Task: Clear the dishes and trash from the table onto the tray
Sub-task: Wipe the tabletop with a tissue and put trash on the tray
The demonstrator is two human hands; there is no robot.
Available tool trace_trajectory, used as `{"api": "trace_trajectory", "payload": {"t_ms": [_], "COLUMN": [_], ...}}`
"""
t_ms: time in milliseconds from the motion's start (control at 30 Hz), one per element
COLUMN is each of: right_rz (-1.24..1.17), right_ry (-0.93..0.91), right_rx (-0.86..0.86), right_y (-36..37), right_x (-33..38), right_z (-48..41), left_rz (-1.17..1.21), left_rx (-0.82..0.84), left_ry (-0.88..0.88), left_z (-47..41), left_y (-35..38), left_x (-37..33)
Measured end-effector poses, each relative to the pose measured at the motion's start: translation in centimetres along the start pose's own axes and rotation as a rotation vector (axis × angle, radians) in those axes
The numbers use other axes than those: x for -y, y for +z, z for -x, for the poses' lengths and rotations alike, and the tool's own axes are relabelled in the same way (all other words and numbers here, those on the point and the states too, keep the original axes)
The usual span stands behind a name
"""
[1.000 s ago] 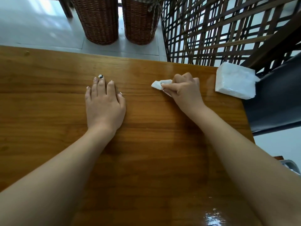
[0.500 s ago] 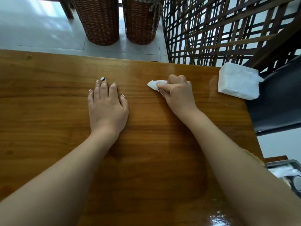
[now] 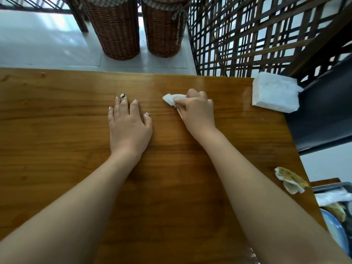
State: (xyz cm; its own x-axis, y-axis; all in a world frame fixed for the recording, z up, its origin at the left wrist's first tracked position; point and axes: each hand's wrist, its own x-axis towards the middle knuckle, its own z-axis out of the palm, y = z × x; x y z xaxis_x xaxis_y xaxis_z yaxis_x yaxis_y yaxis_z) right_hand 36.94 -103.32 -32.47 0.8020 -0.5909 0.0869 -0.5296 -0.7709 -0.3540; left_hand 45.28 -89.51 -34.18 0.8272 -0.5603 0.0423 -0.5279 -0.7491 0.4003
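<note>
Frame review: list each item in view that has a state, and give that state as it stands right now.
left hand: flat on the table, palm down, holding nothing.
right hand: fingers curled round a white tissue, one end sticking out.
tissue pack: lying at the table's far right corner, untouched.
soiled napkin: crumpled at the table's right edge, not yet on the tray.
tray: partly in view, holding trash and a blue plate.

We've got the tissue pack (image 3: 274, 95) on the table's (image 3: 57, 130) far right corner, a loose napkin (image 3: 290, 180) nearer along that edge, and baskets (image 3: 116, 27) behind.
</note>
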Motion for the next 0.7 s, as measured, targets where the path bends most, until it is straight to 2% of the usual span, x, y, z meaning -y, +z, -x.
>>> {"api": "trace_trajectory", "payload": {"t_ms": [133, 200, 433, 700], "right_rz": [-0.334, -0.405, -0.591, -0.769], "right_ry": [0.202, 0.246, 0.320, 0.279], "right_rx": [-0.065, -0.107, -0.095, -0.032], "right_y": [-0.9, -2.1, -5.1, -6.1], "right_x": [-0.3, -0.3, 0.7, 4.1], "right_z": [1.8, 2.8, 6.5, 11.9], "left_rz": [0.151, 0.219, 0.423, 0.510], "left_rx": [0.049, 0.094, 0.122, 0.024], "left_ry": [-0.021, -0.037, -0.096, -0.110], "left_z": [0.4, 0.6, 5.2, 12.8], "left_y": [-1.1, -2.0, -6.4, -9.7], "left_x": [-0.1, -0.1, -0.2, 0.1]}}
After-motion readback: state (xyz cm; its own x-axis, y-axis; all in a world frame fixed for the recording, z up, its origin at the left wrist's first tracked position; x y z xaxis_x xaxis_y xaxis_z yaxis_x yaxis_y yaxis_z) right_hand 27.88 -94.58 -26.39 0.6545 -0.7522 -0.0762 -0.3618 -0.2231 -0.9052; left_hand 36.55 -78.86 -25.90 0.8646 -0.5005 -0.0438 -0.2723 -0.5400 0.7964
